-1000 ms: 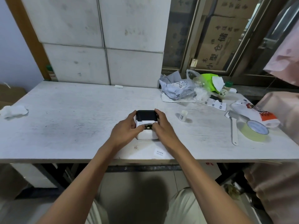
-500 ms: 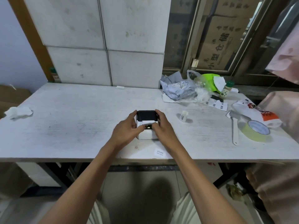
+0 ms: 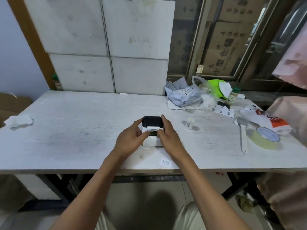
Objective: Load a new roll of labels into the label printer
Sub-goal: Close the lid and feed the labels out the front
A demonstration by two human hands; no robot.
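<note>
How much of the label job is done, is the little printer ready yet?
Nearly, it seems. The label printer sits on the table with its dark lid down and a small light glowing on top, so a roll looks to be inside, though that is hidden. In hand: the left hand and right hand grip its sides, thumbs by the slot. Left: probably feeding out a test label.

Beyond where I grip, I see white foam panels [image 3: 106,47] backing the worn white table [image 3: 74,130], a dim window [image 3: 232,39] up right, tiled floor [image 3: 142,201] below.
</note>
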